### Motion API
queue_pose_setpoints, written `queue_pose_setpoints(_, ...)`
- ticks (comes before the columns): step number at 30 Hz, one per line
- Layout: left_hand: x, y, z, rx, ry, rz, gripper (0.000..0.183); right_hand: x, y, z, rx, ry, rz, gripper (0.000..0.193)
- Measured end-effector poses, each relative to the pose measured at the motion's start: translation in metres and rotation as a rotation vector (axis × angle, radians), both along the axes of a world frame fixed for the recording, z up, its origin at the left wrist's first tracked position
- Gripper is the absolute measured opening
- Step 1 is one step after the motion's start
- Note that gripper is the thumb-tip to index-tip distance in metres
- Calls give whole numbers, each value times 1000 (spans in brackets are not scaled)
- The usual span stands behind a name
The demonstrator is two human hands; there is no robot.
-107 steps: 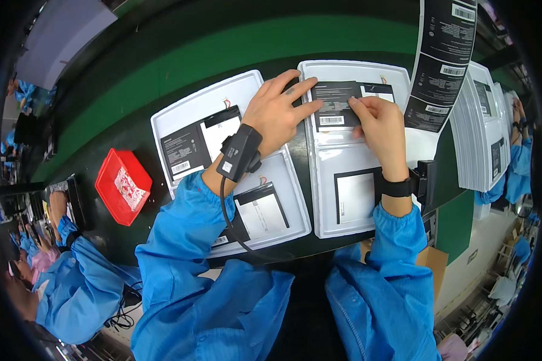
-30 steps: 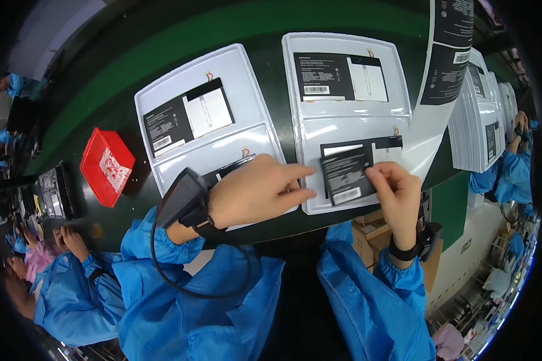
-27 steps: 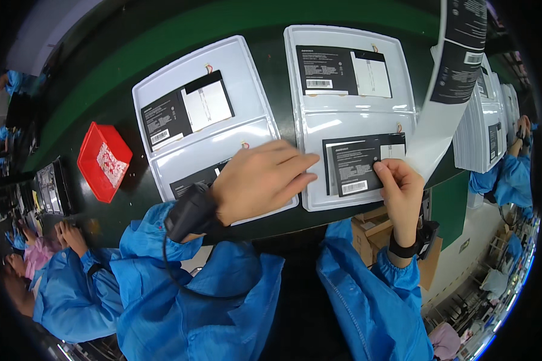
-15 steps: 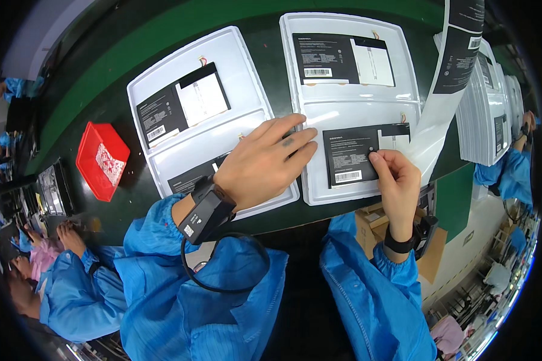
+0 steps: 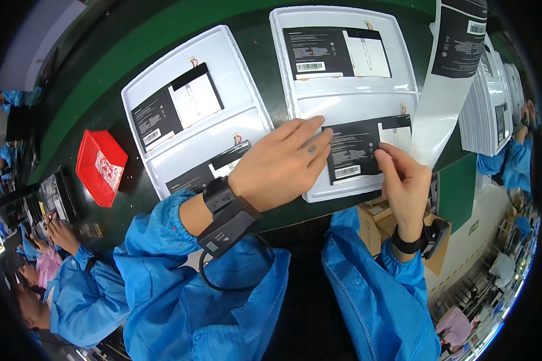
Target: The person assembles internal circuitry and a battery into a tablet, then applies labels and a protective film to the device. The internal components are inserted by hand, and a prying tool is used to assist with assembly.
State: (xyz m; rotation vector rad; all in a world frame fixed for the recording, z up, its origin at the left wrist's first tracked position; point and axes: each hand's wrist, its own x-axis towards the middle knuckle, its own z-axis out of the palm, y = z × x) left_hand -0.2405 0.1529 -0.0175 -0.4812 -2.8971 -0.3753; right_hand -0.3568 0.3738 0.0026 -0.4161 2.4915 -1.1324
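A flat battery pack (image 5: 394, 133) with a white face and a black top strip lies in the near compartment of the right white tray (image 5: 319, 194). Over its left part lies a black printed label (image 5: 350, 150) with a barcode. My right hand (image 5: 406, 180) pinches the label's right edge between thumb and forefinger. My left hand (image 5: 283, 161) is open, its fingers stretched out and fingertips at the label's upper left corner; the palm hides part of the left tray (image 5: 253, 72). A second labelled battery pack (image 5: 367, 55) lies in the right tray's far compartment.
Labelled battery packs (image 5: 196, 99) lie in the left tray. A red bin (image 5: 102, 168) with white scraps stands at the far left. At right, a hanging label strip (image 5: 442, 114) passes before stacked white trays (image 5: 485, 120). A cardboard box (image 5: 373, 228) stands below the table edge. Other people work on both sides.
My left hand has shifted slightly right, onto the label's left corner. My right hand keeps its pinch at the label's right edge. The whole view has shifted a little.
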Motion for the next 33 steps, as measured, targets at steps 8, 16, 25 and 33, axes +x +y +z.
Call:
queue_pose_setpoints(8, -6, 18, 4, -23, 50, 54, 28, -14, 21, -11, -38, 122, -17, 18)
queue_pose_setpoints(16, -34, 62, -39, 271, 59, -49, 71, -57, 45, -35, 124, 648, -113, 27)
queue_pose_setpoints(25, -16, 24, -1, 424, -243, 196, 47, -73, 47, -38, 120, 711, -23, 17)
queue_pose_setpoints(33, -5, -6, -32, 323, 57, 622, 33, -63, 40, 4, -8, 621, -133, 13)
